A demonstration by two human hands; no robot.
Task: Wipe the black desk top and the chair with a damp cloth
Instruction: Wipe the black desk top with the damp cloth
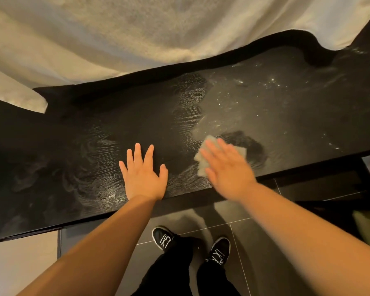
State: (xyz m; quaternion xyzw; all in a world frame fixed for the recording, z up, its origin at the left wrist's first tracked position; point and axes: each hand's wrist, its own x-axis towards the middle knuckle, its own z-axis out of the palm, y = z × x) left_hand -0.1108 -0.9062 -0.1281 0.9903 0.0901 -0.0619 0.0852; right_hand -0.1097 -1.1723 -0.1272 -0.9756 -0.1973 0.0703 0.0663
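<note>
Two hands are in view: one left hand (144, 176) and one right hand (226, 169). There is one pale cloth (201, 166) and one black desk top (90, 142). Two black shoes with white lettering show lower down, one left shoe (163, 239) and one right shoe (220, 248). Behind hangs one pale curtain (137, 28), possibly two separate panels; the folds make that count hard to settle.

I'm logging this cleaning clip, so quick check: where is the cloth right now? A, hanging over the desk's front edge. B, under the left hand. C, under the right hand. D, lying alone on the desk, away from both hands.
C: the cloth shows from under the flat fingers of the right hand, while the left hand lies flat on the desk top with nothing under it.
</note>
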